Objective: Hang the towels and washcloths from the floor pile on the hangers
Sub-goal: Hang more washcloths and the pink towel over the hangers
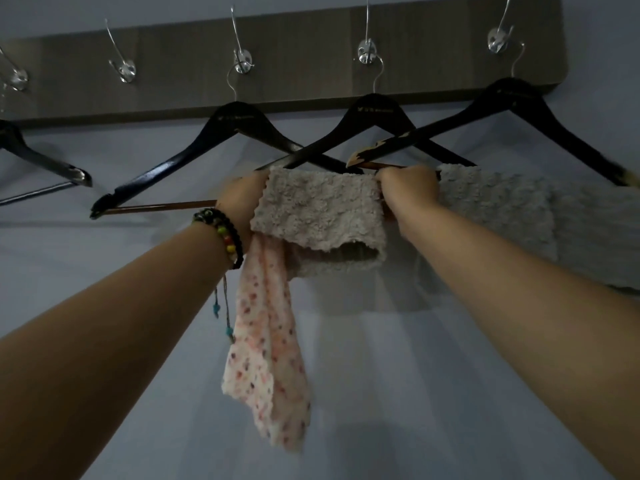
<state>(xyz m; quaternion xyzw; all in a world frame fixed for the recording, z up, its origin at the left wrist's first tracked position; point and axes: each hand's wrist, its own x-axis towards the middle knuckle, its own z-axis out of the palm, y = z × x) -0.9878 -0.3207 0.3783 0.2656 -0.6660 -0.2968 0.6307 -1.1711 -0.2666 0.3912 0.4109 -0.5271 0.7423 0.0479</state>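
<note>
Washcloth (317, 206), grey and nubbly, hangs folded over the brown lower bar of the black hanger (242, 133) we see at twelve o'clock, its two layers drooping just below the bar. Our left hand (239, 199) sits at the cloth's nine o'clock edge with its fingers curled round that edge and the bar together; the same hand also seems to hold the pink spotted towel (266, 358), which dangles from under the wrist toward six o'clock, though the blur there keeps us from being sure how it is gripped. Our right hand (408, 188) closes over the cloth's three o'clock edge, fingers wrapped down on the fabric at the bar.

Just beside that hand, at three o'clock, a second grey towel (502, 209) is draped over another hanger (512, 109), whose chipped left tip crosses in front of the middle hanger (375, 116). A fourth hanger (45, 161) shows partly at nine o'clock. All hang by wire hooks from chrome pegs (367, 51) on a grey-brown wooden rail (298, 39) fixed to the pale blue wall (381, 393). A beaded bracelet (225, 233) circles our left wrist, its thin cords trailing downward.
</note>
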